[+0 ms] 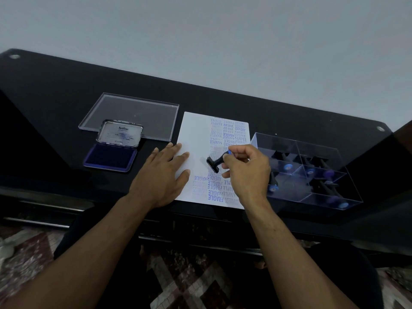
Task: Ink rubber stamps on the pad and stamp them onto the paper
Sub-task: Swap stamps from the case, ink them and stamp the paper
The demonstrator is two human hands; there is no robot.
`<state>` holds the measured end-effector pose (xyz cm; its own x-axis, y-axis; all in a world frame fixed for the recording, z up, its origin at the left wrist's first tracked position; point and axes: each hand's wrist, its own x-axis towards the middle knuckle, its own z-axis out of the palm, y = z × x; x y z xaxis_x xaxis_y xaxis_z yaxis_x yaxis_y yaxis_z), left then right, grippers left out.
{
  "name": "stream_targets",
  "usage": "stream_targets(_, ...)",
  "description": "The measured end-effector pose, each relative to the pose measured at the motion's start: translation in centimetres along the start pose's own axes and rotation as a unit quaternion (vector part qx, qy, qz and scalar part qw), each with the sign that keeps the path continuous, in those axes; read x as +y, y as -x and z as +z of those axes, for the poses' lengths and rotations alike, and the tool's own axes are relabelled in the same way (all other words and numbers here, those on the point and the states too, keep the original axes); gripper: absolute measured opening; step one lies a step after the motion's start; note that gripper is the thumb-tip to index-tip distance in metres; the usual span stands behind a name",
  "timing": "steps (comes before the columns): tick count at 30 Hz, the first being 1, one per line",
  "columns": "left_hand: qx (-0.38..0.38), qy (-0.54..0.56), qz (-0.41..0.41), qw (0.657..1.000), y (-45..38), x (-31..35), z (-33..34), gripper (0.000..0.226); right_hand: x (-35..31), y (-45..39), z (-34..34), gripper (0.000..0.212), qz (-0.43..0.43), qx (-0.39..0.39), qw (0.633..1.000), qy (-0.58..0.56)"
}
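Note:
A white sheet of paper (195,132) lies on the black table, its right half covered with blue stamped words. My left hand (163,175) rests flat on the sheet's left edge, fingers straight. My right hand (246,172) grips a black rubber stamp (215,162) by its blue-topped handle. The stamp is tilted, its base pointing left just above the middle of the paper. To the left stands the open ink pad (110,158), blue pad showing, lid raised behind it.
A clear plastic lid (138,112) lies flat behind the ink pad. Right of the paper sits a clear divided box (312,175) holding several more stamps. The black table (55,97) has a front edge near my forearms; patterned floor lies below.

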<state>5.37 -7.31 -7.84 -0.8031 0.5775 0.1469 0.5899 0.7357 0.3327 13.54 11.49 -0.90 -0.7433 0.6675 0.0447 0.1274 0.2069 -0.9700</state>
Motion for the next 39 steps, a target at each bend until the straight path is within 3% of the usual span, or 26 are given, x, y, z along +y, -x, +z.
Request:
stream_targets(14,0.004,0.036,-0.003,0.999,-0.1,0.0,-0.3,0.067,-0.2,0.1,0.1,0.017,-0.012,-0.015,1.000,0.013)
stream_targets(17,0.018,0.071,-0.010,0.997,0.0,0.0,-0.9,0.057,-0.5,0.2,0.5,0.019,-0.021,-0.028,0.999,0.028)
stream_targets(23,0.056,0.078,-0.044,0.994,0.9,-0.9,-3.7,0.057,-1.3,0.7,2.6,0.019,-0.043,-0.066,0.996,0.035)
stream_targets(30,0.112,0.063,-0.116,0.985,4.1,-5.5,-6.7,0.055,-3.2,1.8,7.7,0.021,-0.126,-0.130,0.979,0.091)
stream_targets(39,0.144,0.024,-0.187,0.971,8.4,-12.5,-7.8,0.056,-6.6,4.1,15.2,0.021,-0.241,-0.224,0.932,0.154)
